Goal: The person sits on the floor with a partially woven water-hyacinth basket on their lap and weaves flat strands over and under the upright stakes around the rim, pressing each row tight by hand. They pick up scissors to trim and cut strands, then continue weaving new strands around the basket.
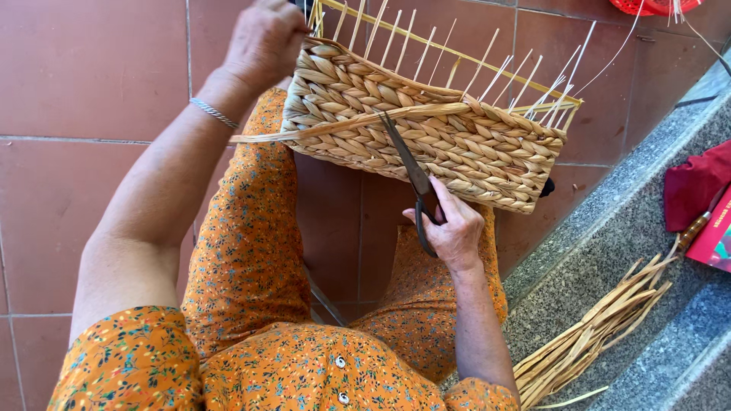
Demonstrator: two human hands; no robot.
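One half-woven basket rests on the person's knees above a tiled floor, its long axis running left to right. The left hand grips its far left corner. The right hand, closed through the handles of one pair of scissors, sits just below; blades point up-left at a loose strand. One reed bundle lies right.
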